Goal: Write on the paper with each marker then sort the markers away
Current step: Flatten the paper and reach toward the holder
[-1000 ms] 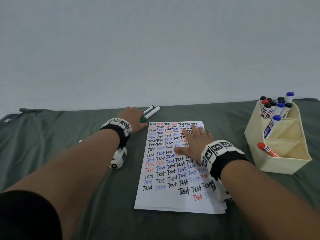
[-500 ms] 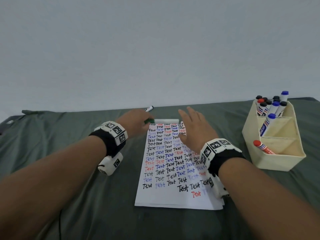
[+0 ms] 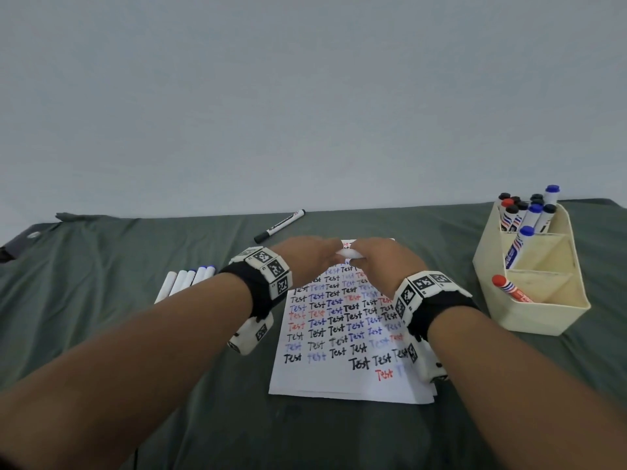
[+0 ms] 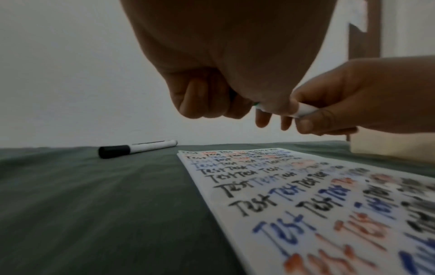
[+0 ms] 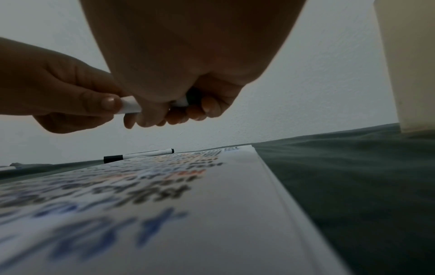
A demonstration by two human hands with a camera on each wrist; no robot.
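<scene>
Marker in hand: the green-capped marker (image 3: 346, 255) is now off the desk and held level between your hands, above the far end of the paper (image 3: 342, 374); a second ago it lay beside the black one past your left hand.
Left hand: your left hand (image 3: 307, 257) is curled round the marker's cap end, where a sliver of green shows in the left wrist view.
Right hand: your right hand (image 3: 383, 262) has left the paper, where it lay flat, and now pinches the white barrel.
Meaning: this looks like the grip for pulling the cap off, so writing with this marker is probably next.
Left behind: the black marker (image 3: 280, 226) lies alone beyond your left hand.
Waiting: a row of blue markers (image 3: 185, 283) lies left of your left wrist.
Sorted: the cream organizer (image 3: 532, 310), right of your right hand, already holds many markers.
</scene>
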